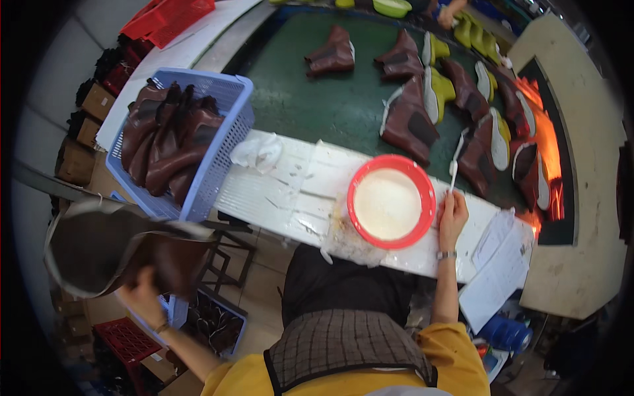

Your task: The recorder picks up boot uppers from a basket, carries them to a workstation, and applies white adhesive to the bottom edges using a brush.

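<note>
At the far left, my left hand (142, 297) grips a dark brown boot upper (175, 261), its wide pale-edged opening turned up. That hand is slightly blurred, held beside the blue basket and clear of the bench. My right hand (452, 221) pinches a thin white brush (454, 168) with its head pointing away from me. Just left of the right hand, a red bowl (353, 218) of creamy white liquid stands on the white bench (284, 221). Beyond the brush lie brown boot uppers (409, 122) on a green surface.
A blue basket (244, 89) heaped with brown uppers stands at the left. Several yellow-green boot forms with pale soles (500, 142) lie on the green belt (284, 79), near an orange-glowing opening (545, 132). Papers (495, 284) hang over the bench's right end.
</note>
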A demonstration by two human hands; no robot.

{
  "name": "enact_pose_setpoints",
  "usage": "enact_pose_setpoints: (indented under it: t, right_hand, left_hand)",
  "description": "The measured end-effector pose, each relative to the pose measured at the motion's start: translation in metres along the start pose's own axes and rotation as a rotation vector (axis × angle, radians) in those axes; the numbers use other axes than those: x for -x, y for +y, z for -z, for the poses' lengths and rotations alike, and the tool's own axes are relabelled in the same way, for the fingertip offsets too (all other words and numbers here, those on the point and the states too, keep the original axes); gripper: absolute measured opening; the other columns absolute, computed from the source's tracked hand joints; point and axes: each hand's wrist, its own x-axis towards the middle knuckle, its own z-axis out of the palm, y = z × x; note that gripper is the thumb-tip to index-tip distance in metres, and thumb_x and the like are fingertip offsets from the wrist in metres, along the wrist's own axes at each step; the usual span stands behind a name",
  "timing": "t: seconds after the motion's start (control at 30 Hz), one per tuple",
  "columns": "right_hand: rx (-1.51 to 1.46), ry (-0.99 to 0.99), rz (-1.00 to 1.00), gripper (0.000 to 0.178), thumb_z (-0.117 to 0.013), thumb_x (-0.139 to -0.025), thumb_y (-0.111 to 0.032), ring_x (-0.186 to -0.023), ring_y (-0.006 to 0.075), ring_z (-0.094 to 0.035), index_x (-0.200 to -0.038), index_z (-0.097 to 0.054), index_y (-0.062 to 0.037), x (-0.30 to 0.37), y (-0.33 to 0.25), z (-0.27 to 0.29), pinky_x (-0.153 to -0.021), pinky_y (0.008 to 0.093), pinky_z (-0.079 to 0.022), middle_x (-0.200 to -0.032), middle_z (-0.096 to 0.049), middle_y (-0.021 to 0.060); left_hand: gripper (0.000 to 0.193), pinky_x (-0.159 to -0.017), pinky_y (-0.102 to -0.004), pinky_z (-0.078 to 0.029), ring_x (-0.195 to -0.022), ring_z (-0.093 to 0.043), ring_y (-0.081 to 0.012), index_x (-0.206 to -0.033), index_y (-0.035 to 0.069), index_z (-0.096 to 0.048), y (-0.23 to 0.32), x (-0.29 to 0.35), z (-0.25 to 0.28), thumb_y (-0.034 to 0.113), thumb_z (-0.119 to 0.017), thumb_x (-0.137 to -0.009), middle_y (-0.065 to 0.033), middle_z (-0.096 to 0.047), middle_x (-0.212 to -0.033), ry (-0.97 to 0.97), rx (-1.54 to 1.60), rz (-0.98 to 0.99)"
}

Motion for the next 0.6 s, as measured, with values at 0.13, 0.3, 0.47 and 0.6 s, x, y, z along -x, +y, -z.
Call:
enact_pose_setpoints:
  t: [0.13,0.3,0.47,0.6]
  right_hand:
    - [0.034,-0.091,0.045,0.019,-0.059,-0.102,-0.016,-0.061,0.0049,-0.048,-0.11,-0.068,-0.001,0.008,-0.027,0.008,-0.054,0.0217,-0.038,-0.077,-0.059,-0.0031]
    - [0.603,-0.298,0.4,0.017,-0.07,-0.091,-0.01,-0.071,0.0141,-0.062,-0.107,-0.074,-0.0083,0.035,-0.101,0.026,-0.064,0.026,-0.049,-0.089,-0.066,0.0024]
    - [0.988,-0.334,0.563,0.008,-0.073,-0.083,-0.019,-0.077,0.0252,-0.063,-0.085,-0.072,-0.0117,0.056,-0.128,0.0,-0.066,0.0408,-0.05,-0.083,-0.06,0.004]
    - [0.986,-0.313,0.582,0.009,-0.073,-0.084,-0.019,-0.076,0.0254,-0.063,-0.086,-0.073,-0.0108,0.063,-0.129,0.0,-0.065,0.0389,-0.05,-0.084,-0.062,0.0036]
  left_hand:
    - [0.049,-0.082,-0.0297,-0.051,-0.09,-0.065,-0.0168,-0.118,-0.002,-0.064,0.071,0.015,-0.153,0.016,-0.083,-0.077,-0.0089,-0.071,-0.101,-0.825,0.464,-0.157]
    - [0.078,-0.092,-0.0354,-0.051,-0.106,-0.065,-0.0249,-0.142,-0.001,-0.05,0.097,0.009,-0.253,0.029,-0.085,-0.078,-0.0171,-0.069,-0.117,-1.067,0.319,-0.346]
    - [0.138,-0.094,-0.0463,-0.05,-0.112,-0.062,-0.042,-0.156,-0.005,-0.012,0.122,0.037,-0.298,0.055,-0.092,-0.061,-0.033,-0.06,-0.124,-0.804,0.248,-0.602]
    - [0.11,-0.091,-0.0448,-0.053,-0.108,-0.066,-0.0409,-0.154,-0.001,-0.026,0.13,0.037,-0.312,0.033,-0.085,-0.068,-0.0296,-0.064,-0.121,-0.752,0.054,-0.525]
